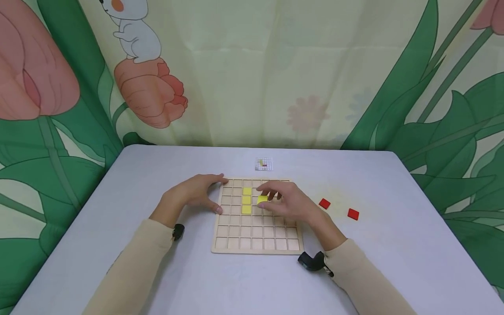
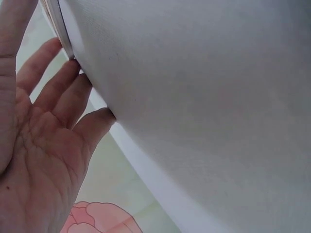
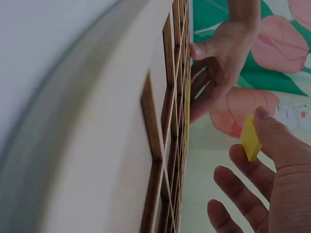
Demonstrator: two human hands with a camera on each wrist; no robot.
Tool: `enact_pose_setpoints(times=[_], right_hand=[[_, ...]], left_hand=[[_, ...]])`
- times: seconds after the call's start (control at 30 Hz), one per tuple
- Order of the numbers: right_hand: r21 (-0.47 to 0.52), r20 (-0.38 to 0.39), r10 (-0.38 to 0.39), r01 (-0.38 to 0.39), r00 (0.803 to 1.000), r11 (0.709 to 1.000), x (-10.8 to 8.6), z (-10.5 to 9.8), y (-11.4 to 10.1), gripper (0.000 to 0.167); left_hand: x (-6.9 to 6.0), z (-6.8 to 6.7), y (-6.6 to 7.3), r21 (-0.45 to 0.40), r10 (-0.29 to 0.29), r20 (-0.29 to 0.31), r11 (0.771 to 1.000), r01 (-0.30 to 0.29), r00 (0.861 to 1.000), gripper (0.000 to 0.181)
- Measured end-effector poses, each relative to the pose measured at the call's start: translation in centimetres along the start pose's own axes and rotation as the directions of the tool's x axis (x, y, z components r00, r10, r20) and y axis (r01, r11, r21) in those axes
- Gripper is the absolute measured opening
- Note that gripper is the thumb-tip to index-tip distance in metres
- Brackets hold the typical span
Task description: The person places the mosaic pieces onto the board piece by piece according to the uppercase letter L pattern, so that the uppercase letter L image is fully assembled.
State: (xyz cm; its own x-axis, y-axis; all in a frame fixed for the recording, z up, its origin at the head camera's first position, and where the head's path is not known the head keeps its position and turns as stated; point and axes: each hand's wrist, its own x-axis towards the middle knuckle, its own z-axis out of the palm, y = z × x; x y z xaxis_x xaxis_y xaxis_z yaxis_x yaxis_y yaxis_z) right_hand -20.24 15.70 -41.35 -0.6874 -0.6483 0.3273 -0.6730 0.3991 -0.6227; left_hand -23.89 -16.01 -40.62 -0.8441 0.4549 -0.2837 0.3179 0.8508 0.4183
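A wooden grid board (image 1: 257, 251) lies on the white table, with three yellow tiles (image 1: 246, 200) in a column in its upper left part. My right hand (image 1: 287, 200) pinches another yellow tile (image 1: 262, 199) between thumb and forefinger, just right of that column; in the right wrist view the tile (image 3: 250, 139) is held off the board, other fingers spread. My left hand (image 1: 197, 191) touches the board's left edge with thumb and fingertips, its fingers extended; the left wrist view shows the hand (image 2: 53, 126) with fingertips along an edge.
Two red tiles (image 1: 324, 203) (image 1: 353, 214) lie on the table to the right of the board. A small card (image 1: 264, 164) with a printed grid pattern lies behind the board. A curtain (image 1: 252, 87) with plant and animal pictures hangs beyond the table.
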Motion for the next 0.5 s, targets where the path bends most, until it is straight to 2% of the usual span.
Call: enact_pose_setpoints(times=[0.5], right_hand=[[0.032, 0.105, 0.045, -0.049, 0.993, 0.998, 0.2, 3.1, -1.5, 0.040]], left_hand=[[-0.1, 0.0, 0.3, 0.009, -0.020, -0.002, 1.000, 0.020, 1.000, 0.103]])
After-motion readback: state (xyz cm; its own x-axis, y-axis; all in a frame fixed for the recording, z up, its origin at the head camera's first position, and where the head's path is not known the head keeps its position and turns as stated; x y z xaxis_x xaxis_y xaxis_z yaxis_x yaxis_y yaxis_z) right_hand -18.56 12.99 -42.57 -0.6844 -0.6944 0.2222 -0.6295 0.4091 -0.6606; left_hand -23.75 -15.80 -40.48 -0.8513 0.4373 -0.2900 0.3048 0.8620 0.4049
